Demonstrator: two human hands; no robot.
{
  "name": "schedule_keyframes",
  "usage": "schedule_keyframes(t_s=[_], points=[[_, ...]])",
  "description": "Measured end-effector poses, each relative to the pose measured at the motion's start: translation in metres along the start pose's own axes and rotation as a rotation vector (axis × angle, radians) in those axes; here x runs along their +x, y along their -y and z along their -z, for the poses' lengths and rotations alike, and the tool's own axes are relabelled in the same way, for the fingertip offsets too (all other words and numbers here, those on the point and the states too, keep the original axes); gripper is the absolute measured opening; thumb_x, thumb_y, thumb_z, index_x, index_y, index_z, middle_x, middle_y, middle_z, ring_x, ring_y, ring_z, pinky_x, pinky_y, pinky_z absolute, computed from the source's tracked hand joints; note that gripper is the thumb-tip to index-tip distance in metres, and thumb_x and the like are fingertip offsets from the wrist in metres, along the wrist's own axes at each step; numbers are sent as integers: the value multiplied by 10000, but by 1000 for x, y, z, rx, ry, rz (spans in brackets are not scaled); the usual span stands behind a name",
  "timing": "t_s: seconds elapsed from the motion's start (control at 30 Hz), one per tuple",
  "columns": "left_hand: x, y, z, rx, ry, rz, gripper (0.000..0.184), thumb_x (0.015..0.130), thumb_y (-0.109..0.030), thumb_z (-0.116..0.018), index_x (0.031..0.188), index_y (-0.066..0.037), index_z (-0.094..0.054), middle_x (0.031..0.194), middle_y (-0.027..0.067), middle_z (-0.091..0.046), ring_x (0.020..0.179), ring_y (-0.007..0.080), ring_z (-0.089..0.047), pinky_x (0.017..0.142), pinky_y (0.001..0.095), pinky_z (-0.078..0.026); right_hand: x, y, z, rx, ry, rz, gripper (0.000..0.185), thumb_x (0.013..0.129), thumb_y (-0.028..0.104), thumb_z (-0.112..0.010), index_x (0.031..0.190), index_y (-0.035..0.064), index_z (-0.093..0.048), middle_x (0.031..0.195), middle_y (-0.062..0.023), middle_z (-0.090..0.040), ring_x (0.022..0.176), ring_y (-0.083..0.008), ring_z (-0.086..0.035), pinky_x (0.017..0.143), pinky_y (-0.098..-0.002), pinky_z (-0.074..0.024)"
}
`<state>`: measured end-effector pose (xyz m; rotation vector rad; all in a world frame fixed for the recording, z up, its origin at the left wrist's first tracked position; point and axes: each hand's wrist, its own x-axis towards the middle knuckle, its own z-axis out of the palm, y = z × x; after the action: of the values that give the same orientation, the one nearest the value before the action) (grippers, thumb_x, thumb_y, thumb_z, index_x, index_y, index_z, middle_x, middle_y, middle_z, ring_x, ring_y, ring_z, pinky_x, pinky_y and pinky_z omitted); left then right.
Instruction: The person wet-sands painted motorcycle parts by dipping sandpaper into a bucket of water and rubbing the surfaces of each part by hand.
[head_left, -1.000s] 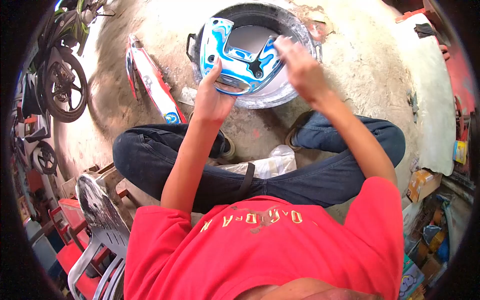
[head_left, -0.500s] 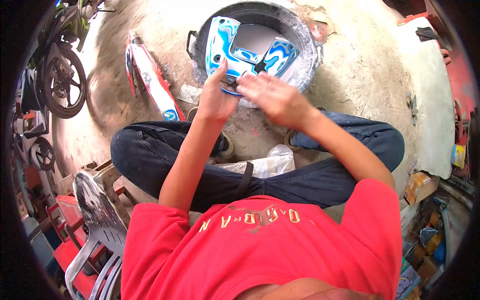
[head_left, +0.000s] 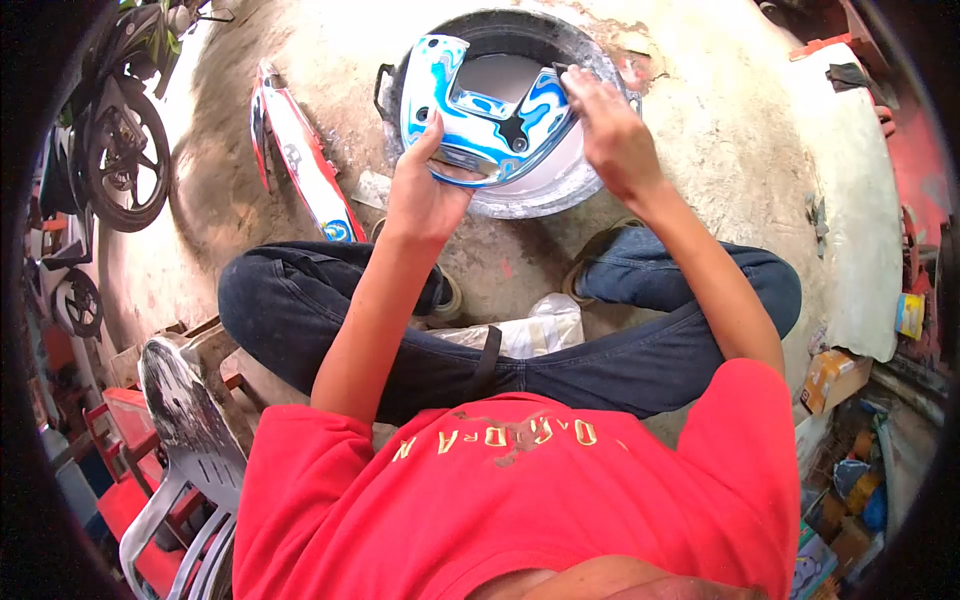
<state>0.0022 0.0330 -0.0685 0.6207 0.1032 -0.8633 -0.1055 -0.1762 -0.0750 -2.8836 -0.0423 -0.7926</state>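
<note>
A glossy blue-and-white patterned panel [head_left: 470, 128], curved and roughly U-shaped, with bolt holes, looks like a motorcycle body part. It is held over a round black basin [head_left: 590, 190] with whitish liquid inside. My left hand [head_left: 430, 190] grips the panel's lower left edge, thumb on top and fingers underneath. My right hand [head_left: 618, 135] is at the panel's upper right arm, fingers together and bent over its tip. A small dark bit shows by those fingertips; whether it is a separate piece in my hand is unclear.
A red-and-white panel [head_left: 305, 165] lies on the concrete floor left of the basin. Motorcycles [head_left: 125, 160] stand at the far left. Beside my left knee is a worn grey chair [head_left: 190, 410]. A cardboard box [head_left: 835, 378] and a long pale panel [head_left: 860, 220] are at right.
My right hand has moved from the middle of the panel up and right to its right arm. The panel has shifted slightly and turned, showing more of its lower edge.
</note>
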Motion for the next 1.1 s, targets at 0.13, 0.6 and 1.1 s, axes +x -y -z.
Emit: schedule_keyframes(t_s=[0.13, 0.6, 1.1], points=[[16, 0, 30, 6, 96, 20, 387, 1065, -286, -522, 1389, -76, -498, 1355, 106, -598, 1253, 273, -584, 1076, 498, -459, -15, 65, -1, 266, 28, 297, 412, 911, 49, -546, 1313, -29, -591, 1316, -194, -646, 1234, -304, -630, 1040, -432, -515], [6, -3, 14, -5, -3, -24, 392, 1065, -267, -518, 1405, -75, -486, 1409, 115, -564, 1294, 286, -556, 1105, 542, -433, -2, 28, -4, 197, -31, 188, 374, 906, 23, -539, 1269, 20, -629, 1265, -158, -679, 1145, -289, -665, 975, -413, -552], [8, -2, 10, 10, 39, 22, 395, 1062, -265, -517, 1414, -89, -485, 1388, 116, -582, 1286, 287, -567, 1087, 534, -448, -5, -3, -7, 23, -6, -32, 377, 919, 41, -547, 1288, 1, -614, 1273, -211, -666, 1180, -337, -655, 995, -413, -551]])
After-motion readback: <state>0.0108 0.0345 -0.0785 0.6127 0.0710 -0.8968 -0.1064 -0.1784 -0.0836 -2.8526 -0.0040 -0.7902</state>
